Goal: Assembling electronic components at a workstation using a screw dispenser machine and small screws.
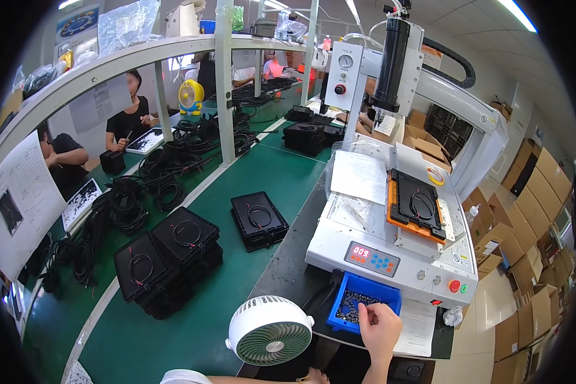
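My right hand (pixel 380 328) hovers over the near right part of a blue plastic bin (pixel 393 296). Its thumb and fingers are pinched together; whatever is between them is too small to make out. Inside the bin lie many small dark metal parts (pixel 348 306) that look like screws. My left hand (pixel 316 376) shows only partly at the lower edge, beside a white desk fan (pixel 269 323), and its fingers are mostly hidden. Beyond the bin stands a white benchtop machine (pixel 326 233), with a black case with a coiled cable (pixel 418 195) seated in its orange fixture (pixel 395 221).
Stacks of black cases (pixel 166 281) and a smaller pile (pixel 259 217) stand on the green bench (pixel 237 269). Coiled black cables (pixel 118 208) line its far side. A vertical tool head (pixel 390 70) hangs above the machine. Cardboard boxes (pixel 525 217) fill the right. Co-workers sit across the bench.
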A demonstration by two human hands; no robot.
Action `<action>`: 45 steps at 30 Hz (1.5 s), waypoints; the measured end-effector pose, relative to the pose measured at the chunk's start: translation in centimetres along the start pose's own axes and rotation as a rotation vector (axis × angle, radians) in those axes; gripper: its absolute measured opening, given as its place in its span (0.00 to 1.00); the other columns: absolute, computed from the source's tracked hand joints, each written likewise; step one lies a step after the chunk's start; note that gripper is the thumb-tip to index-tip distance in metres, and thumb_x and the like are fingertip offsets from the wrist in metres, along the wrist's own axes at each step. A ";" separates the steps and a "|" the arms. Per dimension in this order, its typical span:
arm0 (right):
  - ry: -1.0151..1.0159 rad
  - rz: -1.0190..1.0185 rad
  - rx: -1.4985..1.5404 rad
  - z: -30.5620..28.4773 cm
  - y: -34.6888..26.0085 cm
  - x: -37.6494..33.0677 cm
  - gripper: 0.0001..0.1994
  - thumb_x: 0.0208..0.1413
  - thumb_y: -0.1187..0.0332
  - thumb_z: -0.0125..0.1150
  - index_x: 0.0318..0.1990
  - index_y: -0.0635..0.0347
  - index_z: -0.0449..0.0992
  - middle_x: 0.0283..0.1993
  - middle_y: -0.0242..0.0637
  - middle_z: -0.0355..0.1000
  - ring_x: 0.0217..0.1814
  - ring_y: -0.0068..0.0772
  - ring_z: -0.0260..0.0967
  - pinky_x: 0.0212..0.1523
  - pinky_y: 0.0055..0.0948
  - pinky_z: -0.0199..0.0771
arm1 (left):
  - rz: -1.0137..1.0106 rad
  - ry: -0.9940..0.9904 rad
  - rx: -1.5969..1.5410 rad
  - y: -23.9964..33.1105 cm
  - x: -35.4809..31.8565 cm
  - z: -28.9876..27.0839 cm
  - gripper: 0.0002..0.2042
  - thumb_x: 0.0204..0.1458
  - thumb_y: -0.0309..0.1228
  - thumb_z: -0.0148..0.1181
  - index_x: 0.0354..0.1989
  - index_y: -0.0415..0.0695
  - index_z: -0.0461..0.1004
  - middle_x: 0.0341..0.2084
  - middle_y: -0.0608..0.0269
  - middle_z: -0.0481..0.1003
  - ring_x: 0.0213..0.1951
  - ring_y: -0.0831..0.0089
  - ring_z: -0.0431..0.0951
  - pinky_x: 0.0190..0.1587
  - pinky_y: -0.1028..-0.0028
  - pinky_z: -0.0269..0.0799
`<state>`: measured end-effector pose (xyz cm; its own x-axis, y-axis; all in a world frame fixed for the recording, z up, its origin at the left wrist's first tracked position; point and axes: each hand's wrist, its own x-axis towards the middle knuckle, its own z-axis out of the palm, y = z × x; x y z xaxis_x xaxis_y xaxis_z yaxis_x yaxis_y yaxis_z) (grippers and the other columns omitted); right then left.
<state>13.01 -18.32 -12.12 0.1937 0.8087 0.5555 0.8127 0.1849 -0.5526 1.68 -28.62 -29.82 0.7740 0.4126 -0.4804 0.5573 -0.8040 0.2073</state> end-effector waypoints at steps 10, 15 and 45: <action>-0.118 0.122 0.357 -1.7 0.8 0.7 0.04 0.53 0.74 0.65 0.30 0.66 0.78 0.24 0.32 0.72 0.22 0.18 0.66 0.24 0.19 0.64 | 0.059 0.069 0.045 -1.1 0.9 1.5 0.28 0.47 0.36 0.61 0.60 0.45 0.68 0.43 0.52 0.76 0.43 0.54 0.77 0.45 0.54 0.70; 0.144 -0.097 0.356 -7.1 0.9 7.8 0.05 0.59 0.76 0.57 0.40 0.68 0.76 0.31 0.37 0.74 0.31 0.23 0.71 0.33 0.23 0.70 | 0.013 0.299 0.067 -3.0 1.2 4.1 0.19 0.49 0.37 0.55 0.50 0.47 0.75 0.37 0.55 0.78 0.39 0.55 0.78 0.41 0.53 0.72; -0.473 -0.003 -0.314 -4.1 -13.3 22.9 0.56 0.36 0.33 0.62 0.62 0.79 0.57 0.51 0.65 0.71 0.54 0.56 0.72 0.56 0.39 0.71 | 0.475 1.512 -1.923 -14.5 -22.1 -22.7 0.19 0.65 0.36 0.45 0.57 0.33 0.65 0.57 0.45 0.69 0.58 0.56 0.70 0.62 0.60 0.65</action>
<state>8.88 -4.58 10.49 -0.0172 0.9838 0.1782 0.9513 0.0710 -0.2999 -16.65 -16.37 -2.85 -0.0032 0.9666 0.2563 -0.7376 -0.1753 0.6520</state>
